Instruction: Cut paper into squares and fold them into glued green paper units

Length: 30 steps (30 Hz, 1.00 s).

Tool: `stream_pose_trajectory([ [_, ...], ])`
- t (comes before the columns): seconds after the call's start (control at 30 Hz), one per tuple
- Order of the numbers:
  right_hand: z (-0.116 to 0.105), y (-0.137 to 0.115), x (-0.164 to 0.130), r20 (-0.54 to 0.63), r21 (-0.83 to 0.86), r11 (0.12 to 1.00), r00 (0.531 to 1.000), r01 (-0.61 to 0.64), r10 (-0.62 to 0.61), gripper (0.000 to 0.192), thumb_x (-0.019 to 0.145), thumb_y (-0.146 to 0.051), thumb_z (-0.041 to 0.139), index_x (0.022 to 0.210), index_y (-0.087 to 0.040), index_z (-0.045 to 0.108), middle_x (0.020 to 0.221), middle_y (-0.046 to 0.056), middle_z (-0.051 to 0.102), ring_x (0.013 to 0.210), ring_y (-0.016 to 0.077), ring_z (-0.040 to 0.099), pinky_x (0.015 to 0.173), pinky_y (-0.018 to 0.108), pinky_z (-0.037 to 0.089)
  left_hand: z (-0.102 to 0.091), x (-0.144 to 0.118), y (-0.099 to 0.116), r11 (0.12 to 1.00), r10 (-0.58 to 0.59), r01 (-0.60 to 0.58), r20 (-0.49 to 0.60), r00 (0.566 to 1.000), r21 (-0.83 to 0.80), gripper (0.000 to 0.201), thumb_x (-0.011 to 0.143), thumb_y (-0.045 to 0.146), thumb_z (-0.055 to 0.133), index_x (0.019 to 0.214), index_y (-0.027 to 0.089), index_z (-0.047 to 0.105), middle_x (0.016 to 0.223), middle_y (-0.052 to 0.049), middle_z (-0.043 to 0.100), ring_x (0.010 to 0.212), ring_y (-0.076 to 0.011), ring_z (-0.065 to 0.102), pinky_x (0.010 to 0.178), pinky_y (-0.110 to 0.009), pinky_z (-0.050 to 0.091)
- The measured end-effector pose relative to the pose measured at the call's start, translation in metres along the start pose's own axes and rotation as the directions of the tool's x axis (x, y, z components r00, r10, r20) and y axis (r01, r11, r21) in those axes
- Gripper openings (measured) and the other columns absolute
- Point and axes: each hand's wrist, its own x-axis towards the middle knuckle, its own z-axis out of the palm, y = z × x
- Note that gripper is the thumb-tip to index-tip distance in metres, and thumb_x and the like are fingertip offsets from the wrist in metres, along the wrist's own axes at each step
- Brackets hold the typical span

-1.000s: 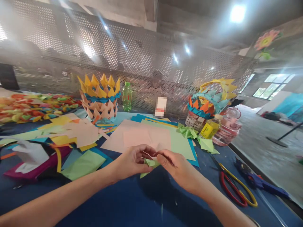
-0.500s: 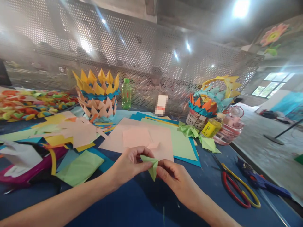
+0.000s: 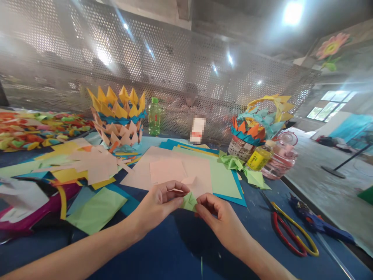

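- Writing: yellow-label bottle [image 3: 259,158] has print on the label, too small to read; white card [image 3: 197,130] by the mesh is blurred out, nothing legible.
- Left hand [image 3: 159,204]: thumb and fingers pinched shut on the left edge of the folded green paper piece [image 3: 189,201].
- Right hand [image 3: 220,217]: fingertips closed on the right side of the same piece, so both hands grip it.
- Green piece: small, creased, pointed flaps, thin matte paper; held just above the blue table [image 3: 175,252], at the near edge of the pink sheet [image 3: 175,171].
- Pink sheet lies flat on light green and blue sheets, stacked loosely.
- Paper crown basket [image 3: 118,116]: woven triangle units, yellow spikes on top, blue band, peach lower rows.
- Second paper basket [image 3: 255,128]: teal and orange points, yellow arched handle.
- Green plastic bottle [image 3: 154,116] upright beside the crown basket.
- Clear pink jar [image 3: 281,157] just behind the yellow-label bottle.
- Scissors [image 3: 291,233], red and yellow loop handles, lying flat at right.
- Perforated metal screen [image 3: 186,77] behind the table.
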Motion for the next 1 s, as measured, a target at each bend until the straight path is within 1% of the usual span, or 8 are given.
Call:
stream_pose_trajectory([
  [0.13, -0.001, 0.002, 0.001, -0.019, -0.028, 0.999, 0.999, 0.025, -0.026, 0.021, 0.093, -0.036, 0.051, 0.084, -0.018, 0.058, 0.076, 0.000, 0.062, 0.071, 0.0142, 0.058, 0.069, 0.024, 0.045, -0.001, 0.001, -0.002, 1.000, 0.017, -0.016, -0.009, 1.000, 0.019, 0.030, 0.070, 0.026, 0.075, 0.095, 0.016, 0.063, 0.101, -0.007, 0.067, 0.105, -0.0239, 0.059, 0.088, -0.033, 0.046],
  [0.33, -0.004, 0.006, 0.004, -0.058, -0.056, 0.997, 0.997, 0.044, -0.047, 0.019, 0.094, -0.033, 0.051, 0.084, -0.019, 0.058, 0.076, 0.000, 0.064, 0.070, 0.0130, 0.058, 0.066, 0.022, 0.044, -0.003, 0.001, -0.001, 0.998, 0.025, -0.025, 0.014, 1.000, 0.052, 0.027, 0.073, 0.031, 0.072, 0.093, 0.016, 0.061, 0.096, -0.007, 0.066, 0.098, -0.0227, 0.060, 0.084, -0.032, 0.047],
  [0.5, -0.005, 0.006, 0.004, -0.093, -0.098, 0.993, 0.993, 0.069, -0.078, 0.017, 0.093, -0.030, 0.050, 0.084, -0.019, 0.059, 0.075, 0.000, 0.064, 0.069, 0.0133, 0.059, 0.066, 0.023, 0.046, -0.004, 0.003, -0.007, 0.999, 0.027, -0.023, 0.104, 0.994, -0.041, 0.046, 0.065, 0.024, 0.078, 0.106, 0.020, 0.057, 0.107, -0.007, 0.063, 0.100, -0.0222, 0.059, 0.082, -0.032, 0.047],
  [0.57, -0.005, 0.006, 0.003, -0.139, -0.171, 0.980, 0.982, 0.103, -0.128, 0.012, 0.091, -0.025, 0.052, 0.085, -0.019, 0.060, 0.075, 0.000, 0.064, 0.066, 0.0130, 0.058, 0.063, 0.022, 0.045, -0.005, 0.003, -0.008, 0.996, -0.003, 0.010, 0.074, 0.997, -0.092, 0.047, 0.067, 0.028, 0.078, 0.109, 0.021, 0.057, 0.112, -0.008, 0.061, 0.103, -0.0228, 0.058, 0.081, -0.031, 0.047],
  [0.63, -0.005, 0.008, 0.002, -0.193, -0.262, 0.950, 0.955, 0.169, -0.223, 0.008, 0.088, -0.018, 0.053, 0.087, -0.020, 0.061, 0.078, 0.001, 0.065, 0.068, 0.0136, 0.059, 0.064, 0.023, 0.046, -0.006, 0.003, -0.007, 0.989, -0.063, 0.067, 0.036, 0.997, -0.130, 0.041, 0.077, 0.037, 0.072, 0.111, 0.020, 0.058, 0.112, -0.008, 0.061, 0.102, -0.0217, 0.059, 0.081, -0.031, 0.047],
  [0.73, -0.005, 0.011, 0.001, -0.206, -0.347, 0.889, 0.900, 0.299, -0.383, 0.018, 0.084, -0.007, 0.050, 0.088, -0.021, 0.061, 0.088, 0.003, 0.067, 0.081, 0.0160, 0.062, 0.074, 0.026, 0.049, -0.006, 0.002, -0.003, 0.976, -0.127, 0.134, 0.052, 0.991, -0.169, 0.034, 0.086, 0.048, 0.061, 0.102, 0.017, 0.061, 0.099, -0.007, 0.066, 0.088, -0.0174, 0.061, 0.079, -0.029, 0.046],
  [0.87, -0.006, 0.010, 0.000, -0.174, -0.343, 0.862, 0.877, 0.373, -0.449, 0.024, 0.084, -0.003, 0.048, 0.089, -0.022, 0.062, 0.093, 0.004, 0.068, 0.092, 0.0170, 0.064, 0.083, 0.029, 0.050, -0.003, 0.001, 0.001, 0.976, -0.172, 0.189, 0.149, 0.974, -0.105, 0.030, 0.078, 0.043, 0.071, 0.086, 0.015, 0.062, 0.082, -0.003, 0.065, 0.069, -0.0116, 0.056, 0.067, -0.024, 0.042],
  [1.0, -0.005, 0.006, 0.000, -0.126, -0.336, 0.853, 0.878, 0.400, -0.462, 0.025, 0.081, -0.001, 0.051, 0.087, -0.022, 0.064, 0.096, 0.005, 0.067, 0.094, 0.0169, 0.063, 0.085, 0.030, 0.050, 0.001, -0.001, 0.001, 0.981, -0.168, 0.185, 0.239, 0.956, -0.050, 0.032, 0.069, 0.030, 0.079, 0.091, 0.016, 0.060, 0.088, -0.002, 0.064, 0.078, -0.0115, 0.056, 0.071, -0.022, 0.041],
])
